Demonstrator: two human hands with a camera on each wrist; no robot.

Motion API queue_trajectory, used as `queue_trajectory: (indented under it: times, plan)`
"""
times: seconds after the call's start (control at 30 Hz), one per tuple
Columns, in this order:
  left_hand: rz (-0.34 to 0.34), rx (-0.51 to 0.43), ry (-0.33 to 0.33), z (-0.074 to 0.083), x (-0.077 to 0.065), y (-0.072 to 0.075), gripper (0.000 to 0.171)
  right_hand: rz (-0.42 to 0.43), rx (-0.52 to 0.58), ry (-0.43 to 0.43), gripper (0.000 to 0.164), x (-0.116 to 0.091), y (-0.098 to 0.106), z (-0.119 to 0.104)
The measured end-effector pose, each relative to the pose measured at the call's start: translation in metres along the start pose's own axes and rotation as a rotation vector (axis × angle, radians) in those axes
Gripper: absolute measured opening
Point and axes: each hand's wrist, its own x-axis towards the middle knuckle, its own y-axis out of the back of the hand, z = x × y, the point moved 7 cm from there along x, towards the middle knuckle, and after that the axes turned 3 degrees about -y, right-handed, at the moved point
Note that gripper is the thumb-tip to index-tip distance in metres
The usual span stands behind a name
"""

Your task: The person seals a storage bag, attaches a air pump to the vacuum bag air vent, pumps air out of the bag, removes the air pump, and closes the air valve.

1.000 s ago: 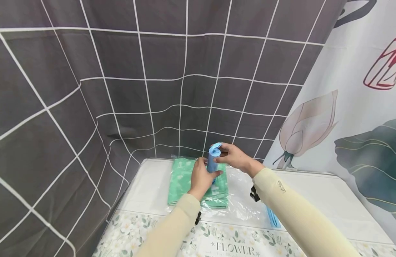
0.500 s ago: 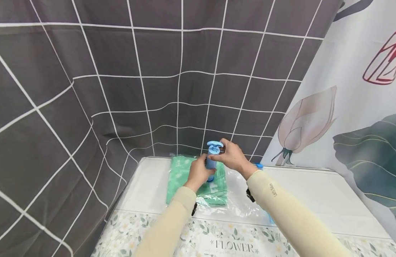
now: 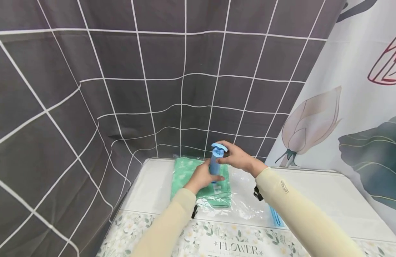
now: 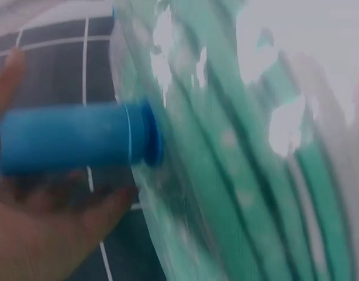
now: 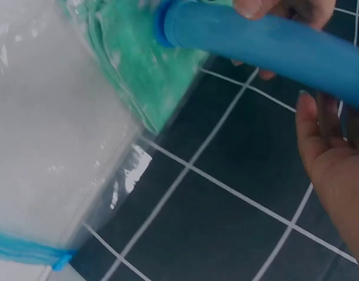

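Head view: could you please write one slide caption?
Left hand and right hand hold a blue plastic cylinder over folded green fabric inside a clear plastic bag.

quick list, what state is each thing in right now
blue cylinder: roughly upright, held
left hand: curled round the blue cylinder
right hand: gripping near its top
green cloth: folded, inside clear bag
clear bag: lying creased, seal unclear
gridded backdrop: hanging, rippled
flower table cover: spread out
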Motion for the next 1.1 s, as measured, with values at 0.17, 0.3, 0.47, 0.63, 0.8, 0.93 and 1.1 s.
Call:
queue_trajectory:
  times: [0.17, 0.3, 0.47, 0.63, 0.8, 0.93, 1.1]
  plan:
    - [0.225, 0.0, -0.019, 0.011, -0.006, 0.0, 0.078, -0.03, -0.063, 0.018, 0.056, 0.0, 0.006, -0.004]
    - [0.339, 0.033, -0.039, 0.013, -0.008, 0.0, 0.058, 0.01, -0.073, 0.023, 0.039, 0.0, 0.008, -0.003]
    - [0.32, 0.071, -0.058, 0.011, -0.005, 0.003, 0.047, 0.093, -0.094, 0.019, 0.029, 0.001, 0.005, -0.001]
    - [0.194, 0.043, -0.058, 0.009, 0.004, 0.002, 0.047, 0.201, -0.164, -0.046, 0.036, -0.003, 0.006, 0.003]
    - [0.095, 0.018, -0.12, -0.026, 0.03, -0.006, 0.046, 0.281, -0.23, -0.107, 0.045, -0.005, 0.003, 0.001]
    - [0.065, -0.002, -0.124, -0.034, 0.035, -0.009, 0.049, 0.276, -0.214, -0.124, 0.047, -0.005, 0.002, -0.003]
    - [0.064, 0.004, -0.069, 0.005, 0.002, 0.002, 0.055, 0.058, -0.058, -0.031, 0.062, -0.004, 0.004, -0.008]
